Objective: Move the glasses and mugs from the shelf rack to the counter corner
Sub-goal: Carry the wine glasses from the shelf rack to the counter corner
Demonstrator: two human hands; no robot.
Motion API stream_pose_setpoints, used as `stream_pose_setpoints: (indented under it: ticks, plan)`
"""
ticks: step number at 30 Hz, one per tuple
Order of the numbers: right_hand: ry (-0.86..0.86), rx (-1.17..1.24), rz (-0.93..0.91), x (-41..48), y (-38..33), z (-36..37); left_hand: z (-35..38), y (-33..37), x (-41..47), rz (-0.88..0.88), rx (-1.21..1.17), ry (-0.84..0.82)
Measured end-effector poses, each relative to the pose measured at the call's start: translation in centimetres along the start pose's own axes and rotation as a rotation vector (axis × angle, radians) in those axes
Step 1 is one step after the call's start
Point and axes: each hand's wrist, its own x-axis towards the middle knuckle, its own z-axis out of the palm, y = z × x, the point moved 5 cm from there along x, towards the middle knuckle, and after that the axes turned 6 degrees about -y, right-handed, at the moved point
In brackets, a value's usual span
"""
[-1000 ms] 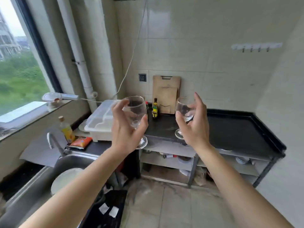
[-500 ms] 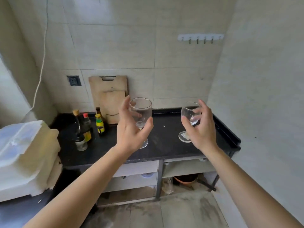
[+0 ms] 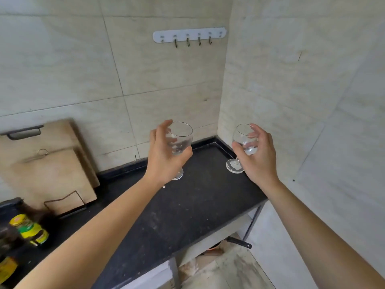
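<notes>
Two clear stemmed wine glasses are held upright over the far right end of the black counter. My left hand wraps the bowl of the left glass, whose foot shows just below my palm, close to the countertop. My right hand grips the bowl of the right glass; its round foot hovers at or just above the counter near the corner where the two tiled walls meet. I cannot tell whether either foot touches the surface.
Wooden cutting boards lean on the back wall at left. Sauce bottles stand at the counter's left end. A white hook strip hangs on the wall above. Shelves and a pan handle lie under the counter.
The view has swung right, from the sink to the counter's right corner. Both hands have carried the glasses forward and lower, close over the black countertop.
</notes>
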Motion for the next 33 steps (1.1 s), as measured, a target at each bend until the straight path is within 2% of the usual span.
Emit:
stream_pose_setpoints:
  ticks: [5,12,17,23,33]
  plan:
    - [-0.035,0.039,0.048,8.4,9.5,3.4,6.6,-7.1,7.7,-0.099,0.022,-0.041]
    - [-0.252,0.105,0.13,20.9,22.0,10.3,15.0,-17.7,18.6,-0.396,0.033,0.035]
    - [-0.366,0.067,0.155,27.8,28.0,14.1,18.8,-22.7,24.2,-0.469,0.083,0.067]
    - [-0.478,-0.011,0.244,31.1,35.9,19.7,23.3,-29.9,28.6,-0.55,0.135,-0.007]
    - [-0.617,-0.093,0.337,30.7,46.0,29.1,30.3,-42.8,32.0,-0.545,0.191,-0.173]
